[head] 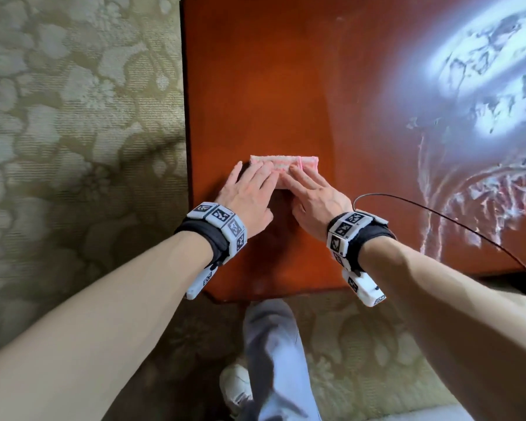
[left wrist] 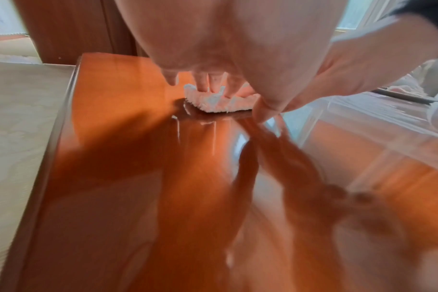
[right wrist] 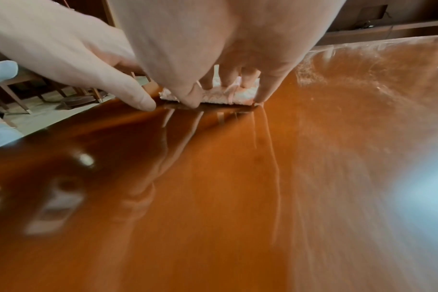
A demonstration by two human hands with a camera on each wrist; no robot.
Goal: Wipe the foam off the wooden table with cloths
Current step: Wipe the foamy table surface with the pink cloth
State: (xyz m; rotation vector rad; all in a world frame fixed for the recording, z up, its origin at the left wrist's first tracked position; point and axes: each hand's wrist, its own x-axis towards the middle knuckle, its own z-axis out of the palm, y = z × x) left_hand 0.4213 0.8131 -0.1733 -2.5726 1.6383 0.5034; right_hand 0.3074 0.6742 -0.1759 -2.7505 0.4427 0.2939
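Note:
A folded pink-and-white cloth (head: 283, 164) lies flat on the reddish wooden table (head: 255, 86) near its left front corner. My left hand (head: 249, 186) presses on the cloth's left half with straight fingers. My right hand (head: 312, 189) presses on its right half the same way. In the left wrist view the cloth (left wrist: 215, 100) shows under the fingertips, and in the right wrist view the cloth (right wrist: 213, 96) sits under spread fingers. White foam (head: 483, 86) smears the table's right side, with streaks (head: 468, 196) lower down. Thin wet trails (right wrist: 270, 138) run back from the cloth.
Patterned carpet (head: 73, 117) lies left of and in front of the table. My trouser leg (head: 274, 344) and shoe (head: 237, 387) stand at the table's front edge. A black cable (head: 456, 220) arcs from my right wrist band over the table's right front.

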